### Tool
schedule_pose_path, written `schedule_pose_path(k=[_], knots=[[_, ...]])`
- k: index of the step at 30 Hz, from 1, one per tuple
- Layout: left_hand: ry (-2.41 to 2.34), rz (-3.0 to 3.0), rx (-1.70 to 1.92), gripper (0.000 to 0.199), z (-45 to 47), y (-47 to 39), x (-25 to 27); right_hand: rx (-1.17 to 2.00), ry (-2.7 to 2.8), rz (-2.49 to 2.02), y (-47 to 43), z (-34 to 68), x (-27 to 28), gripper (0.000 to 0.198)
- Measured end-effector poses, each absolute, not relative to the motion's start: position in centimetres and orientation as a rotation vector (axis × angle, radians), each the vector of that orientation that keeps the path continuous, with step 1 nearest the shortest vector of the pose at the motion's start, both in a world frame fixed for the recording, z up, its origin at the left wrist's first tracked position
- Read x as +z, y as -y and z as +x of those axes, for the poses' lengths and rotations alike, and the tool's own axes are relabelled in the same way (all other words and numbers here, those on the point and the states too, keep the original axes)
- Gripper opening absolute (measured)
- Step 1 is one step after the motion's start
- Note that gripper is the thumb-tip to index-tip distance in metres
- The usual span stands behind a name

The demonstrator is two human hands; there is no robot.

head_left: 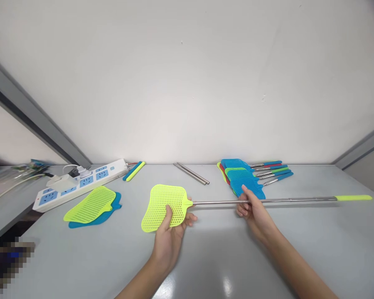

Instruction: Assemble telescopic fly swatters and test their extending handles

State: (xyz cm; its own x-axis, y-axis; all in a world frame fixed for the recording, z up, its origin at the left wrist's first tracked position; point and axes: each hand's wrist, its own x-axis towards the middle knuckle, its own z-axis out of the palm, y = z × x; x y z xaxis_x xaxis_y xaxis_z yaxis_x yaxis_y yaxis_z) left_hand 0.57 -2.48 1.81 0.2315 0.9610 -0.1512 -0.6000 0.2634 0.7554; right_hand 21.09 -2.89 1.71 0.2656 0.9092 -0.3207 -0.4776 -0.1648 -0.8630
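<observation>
A yellow-green fly swatter (166, 203) with a long, extended metal rod and a yellow-green grip lies level across both hands above the table. My left hand (171, 236) pinches its perforated head, thumb on top and fingers underneath. Farther right, my right hand (252, 209) is closed around the middle of the rod. Just behind that hand rests a pile of fly swatters (244, 182) in blue, green and red, their short handles pointing right. Two loose swatter heads (92, 205), yellow-green over blue, lie on the left.
A white power strip (93, 180) with plugs in it runs along the left. Beside it are blue and yellow-green grips (135, 171). Two thin metal rods (191, 173) lie near the back wall (187, 91). Plastic bags (15, 182) sit at the far left of the grey table (90, 261).
</observation>
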Motion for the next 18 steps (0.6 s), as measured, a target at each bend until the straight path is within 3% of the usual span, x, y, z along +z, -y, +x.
schedule_pose_path(k=[18], knots=[[-0.737, 0.641, 1.161, 0.033, 0.3, 2.0, 1.6, 1.211, 0.395, -1.177, 2.5, 22.2, 1.5, 0.038]])
